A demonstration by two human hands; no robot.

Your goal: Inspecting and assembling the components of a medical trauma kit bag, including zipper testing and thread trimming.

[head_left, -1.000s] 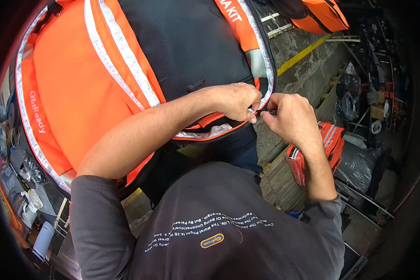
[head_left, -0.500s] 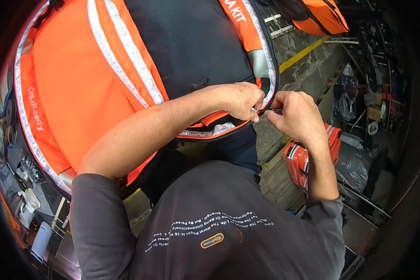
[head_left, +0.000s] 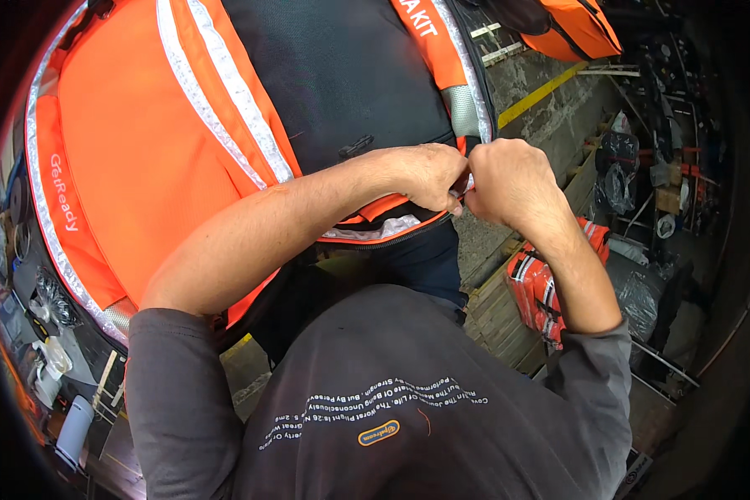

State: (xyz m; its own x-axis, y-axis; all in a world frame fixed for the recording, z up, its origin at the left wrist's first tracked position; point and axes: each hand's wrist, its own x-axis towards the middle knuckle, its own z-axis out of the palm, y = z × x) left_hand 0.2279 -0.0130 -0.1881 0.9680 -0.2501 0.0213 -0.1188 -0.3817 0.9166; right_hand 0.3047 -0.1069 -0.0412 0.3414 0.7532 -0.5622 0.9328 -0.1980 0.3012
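A large orange and black bag (head_left: 325, 75) with silvery reflective strips fills the upper left and middle, its black zipper (head_left: 392, 242) running round the rim. At its near right corner my left hand (head_left: 432, 179) is closed on the bag's edge, fingers curled over it and thumb pointing down. Close beside it, my right hand (head_left: 515, 183) is closed at the zipper along the same edge, back of the hand up. Its fingers hide the small dark zipper pull that showed in their pinch a moment earlier. My left forearm crosses over the bag's near side.
A smaller orange bag with reflective strips (head_left: 537, 283) lies at lower right, by plastic-wrapped dark goods (head_left: 642, 292). Another orange and black bag (head_left: 571, 29) is at the top right. A yellow line (head_left: 542, 92) marks the concrete floor. Assorted items and a light roll (head_left: 75, 429) are at the left.
My right hand has moved up and slightly left along the bag's edge, turning its knuckles upward, and now meets my left hand. The left hand and the bag have hardly moved.
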